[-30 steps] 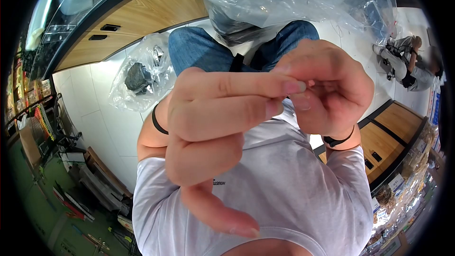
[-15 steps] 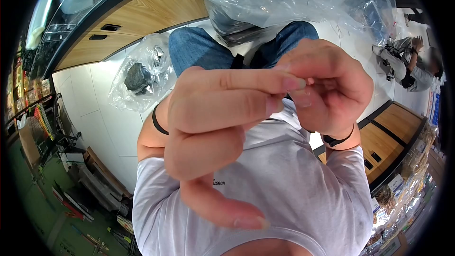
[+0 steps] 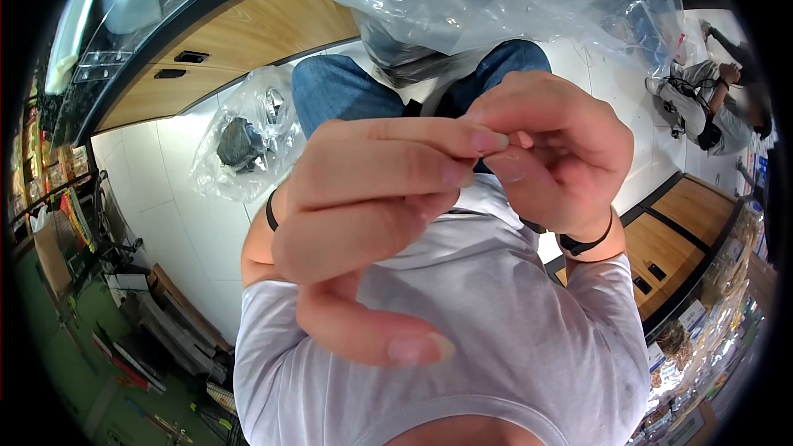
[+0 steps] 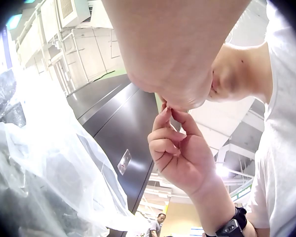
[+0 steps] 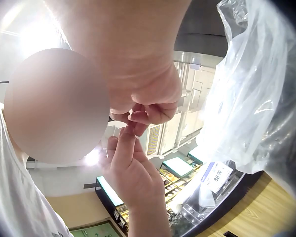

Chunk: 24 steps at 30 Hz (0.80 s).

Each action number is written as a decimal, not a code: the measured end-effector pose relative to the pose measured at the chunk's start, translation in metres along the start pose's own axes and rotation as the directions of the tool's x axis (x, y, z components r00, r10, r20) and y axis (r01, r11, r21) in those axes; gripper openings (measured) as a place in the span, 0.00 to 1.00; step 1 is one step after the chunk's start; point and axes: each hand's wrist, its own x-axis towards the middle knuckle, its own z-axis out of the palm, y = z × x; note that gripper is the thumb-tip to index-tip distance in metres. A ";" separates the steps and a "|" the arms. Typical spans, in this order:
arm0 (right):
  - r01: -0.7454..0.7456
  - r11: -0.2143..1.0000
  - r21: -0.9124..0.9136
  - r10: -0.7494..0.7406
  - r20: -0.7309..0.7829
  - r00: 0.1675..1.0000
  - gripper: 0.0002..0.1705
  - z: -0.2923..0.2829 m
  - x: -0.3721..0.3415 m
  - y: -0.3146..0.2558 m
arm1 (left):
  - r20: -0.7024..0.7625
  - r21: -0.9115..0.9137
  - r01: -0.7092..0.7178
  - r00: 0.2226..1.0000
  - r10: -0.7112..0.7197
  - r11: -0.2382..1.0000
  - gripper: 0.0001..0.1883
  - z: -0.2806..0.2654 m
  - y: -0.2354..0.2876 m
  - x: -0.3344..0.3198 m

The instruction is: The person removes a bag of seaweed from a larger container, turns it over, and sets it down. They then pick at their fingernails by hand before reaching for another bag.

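Note:
My left hand (image 3: 363,190) is held up close to the head camera, its index and middle fingers reaching across to the fingertips of my right hand (image 3: 570,149). The right thumb and index finger pinch together at that meeting place. A tiny pinkish bit (image 3: 523,139) shows between them; I cannot tell what it is. In the right wrist view the left hand (image 5: 135,168) also pinches with its fingertips, right against the right hand's. From the left wrist, the right hand (image 4: 182,153) appears below, its thumb and index tip together. The lower fingers of the left hand curve loosely.
Large clear plastic bags (image 3: 462,0) hang beyond the knees. A clear bag with a dark bundle (image 3: 239,144) lies on the white floor. Wooden cabinets (image 3: 248,25) stand at upper left and right. Another person (image 3: 719,107) crouches at far right.
Both hands have shifted slightly left together in the head view, fingertips still meeting. The left hand's lowest finger has risen a little. The person at far right is joined by another's arm.

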 end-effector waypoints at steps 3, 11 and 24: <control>-0.005 1.000 0.005 0.005 -0.008 1.000 0.10 0.001 0.000 0.000 | -0.011 0.035 -0.040 0.999 0.040 0.999 0.23 0.001 -0.003 -0.001; -0.056 0.994 0.089 0.055 0.020 0.998 0.08 0.000 0.000 0.001 | 0.068 0.060 -0.077 0.995 0.073 0.995 0.36 -0.002 -0.007 -0.004; -0.271 0.876 0.399 0.322 -0.064 0.945 0.08 0.005 -0.003 0.003 | 0.236 0.283 0.013 0.968 -0.083 0.959 0.36 -0.022 0.004 0.000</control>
